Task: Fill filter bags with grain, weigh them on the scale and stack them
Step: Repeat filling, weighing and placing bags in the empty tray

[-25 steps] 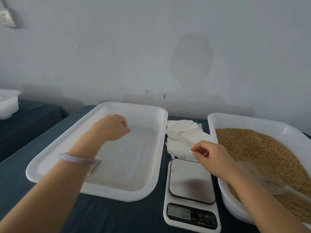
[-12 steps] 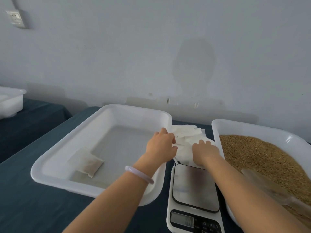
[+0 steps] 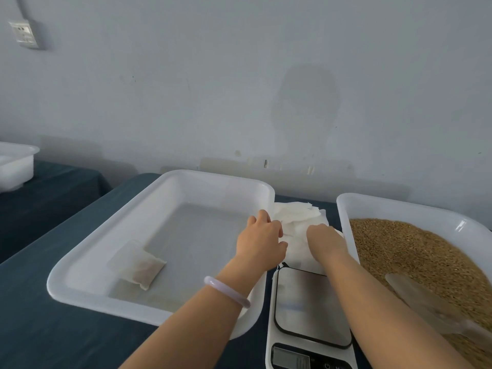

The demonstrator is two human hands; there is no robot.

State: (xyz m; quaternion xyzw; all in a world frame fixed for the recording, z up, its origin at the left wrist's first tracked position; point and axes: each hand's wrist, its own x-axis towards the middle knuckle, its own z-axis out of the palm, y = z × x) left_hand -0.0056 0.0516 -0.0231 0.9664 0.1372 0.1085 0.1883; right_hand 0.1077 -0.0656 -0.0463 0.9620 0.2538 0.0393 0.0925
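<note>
A pile of empty white filter bags [image 3: 295,218] lies on the table between the two trays, behind the scale [image 3: 308,310]. My left hand [image 3: 259,242] and my right hand [image 3: 324,241] are both on this pile, fingers curled into the bags. One filled filter bag [image 3: 138,265] lies flat in the left white tray [image 3: 165,187]. The right white tray [image 3: 399,206] holds brown grain [image 3: 404,249], with a clear scoop [image 3: 415,294] lying in it. The scale's platform is bare.
The table is covered with a dark blue cloth [image 3: 40,315]. Another white tub [image 3: 16,163] stands on a separate table at far left. A grey wall runs close behind the trays, with a socket [image 3: 24,33] high at left.
My left hand left the filled bag in the left tray and moved right onto the pile of empty bags. My right hand moved forward onto the same pile.
</note>
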